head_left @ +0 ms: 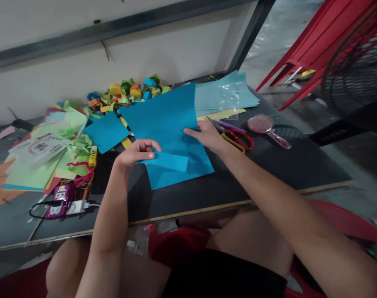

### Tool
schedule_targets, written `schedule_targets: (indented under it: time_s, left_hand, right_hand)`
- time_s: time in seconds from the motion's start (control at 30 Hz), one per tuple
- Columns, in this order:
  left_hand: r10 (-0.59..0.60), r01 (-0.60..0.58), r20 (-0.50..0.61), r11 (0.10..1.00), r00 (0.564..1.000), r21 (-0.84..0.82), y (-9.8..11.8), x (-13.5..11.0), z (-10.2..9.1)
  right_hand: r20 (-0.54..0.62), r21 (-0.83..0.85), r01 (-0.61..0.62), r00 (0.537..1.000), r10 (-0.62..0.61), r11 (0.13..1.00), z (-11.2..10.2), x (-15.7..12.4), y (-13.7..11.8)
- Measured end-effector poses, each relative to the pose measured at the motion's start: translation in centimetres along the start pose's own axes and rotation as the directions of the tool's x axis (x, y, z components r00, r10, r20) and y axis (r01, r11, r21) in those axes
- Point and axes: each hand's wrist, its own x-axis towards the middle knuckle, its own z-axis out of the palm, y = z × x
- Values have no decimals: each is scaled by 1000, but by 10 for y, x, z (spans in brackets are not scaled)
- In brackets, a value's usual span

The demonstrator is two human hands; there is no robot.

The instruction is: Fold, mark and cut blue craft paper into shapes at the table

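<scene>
A large blue paper sheet (166, 120) lies on the dark table (269, 165). Its near left corner is folded over into a flap (171, 160). My left hand (137, 152) pinches that flap at its left end, fingers curled round the edge. My right hand (207, 135) lies flat on the sheet's right edge, fingers stretched out and pressing it down. A smaller blue paper piece (106, 132) lies to the left of the sheet.
Red-handled scissors (236, 136) and a pink hairbrush (267, 128) lie right of my right hand. Light blue sheets (225, 95) sit at the back. Coloured paper scraps (129, 93), a glue stick (93, 155) and green papers (36, 165) crowd the left, with a pink device (62, 198). A black fan (358, 74) stands at right.
</scene>
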Motion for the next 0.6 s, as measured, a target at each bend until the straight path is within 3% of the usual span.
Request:
schedule_targets:
  time_s: [0.1,0.17,0.23,0.37,0.43,0.47,0.53,0.6]
  left_hand:
    - [3,3,-38,985,999,173,-12,20,12]
    - [-20,45,-74,933,997,357,-20,31,19]
    - [-41,85,-100,865,994,494,-26,37,23]
    - [-7,109,-167,785,986,609,-27,39,27]
    - [-58,161,-187,786,981,597,-25,38,29]
    - [-98,192,-190,792,977,580,-24,38,30]
    - [-158,237,-189,802,969,549,-22,37,33]
    - [-183,264,-198,793,963,550,-20,37,33]
  right_hand:
    - [-58,-225,-37,998,25,974,27,23,5]
    - [-123,-335,-27,992,-16,942,40,33,5]
    - [-118,-389,5,991,-56,921,46,37,3]
    - [-134,-456,69,980,-145,887,43,17,-8]
    - [-156,-506,159,950,-272,848,40,-2,-12]
    - [-116,-515,211,943,-311,831,38,-11,-12]
    - [133,-475,379,923,-361,794,37,-27,-10]
    - [408,-388,518,838,-362,762,38,-35,-6]
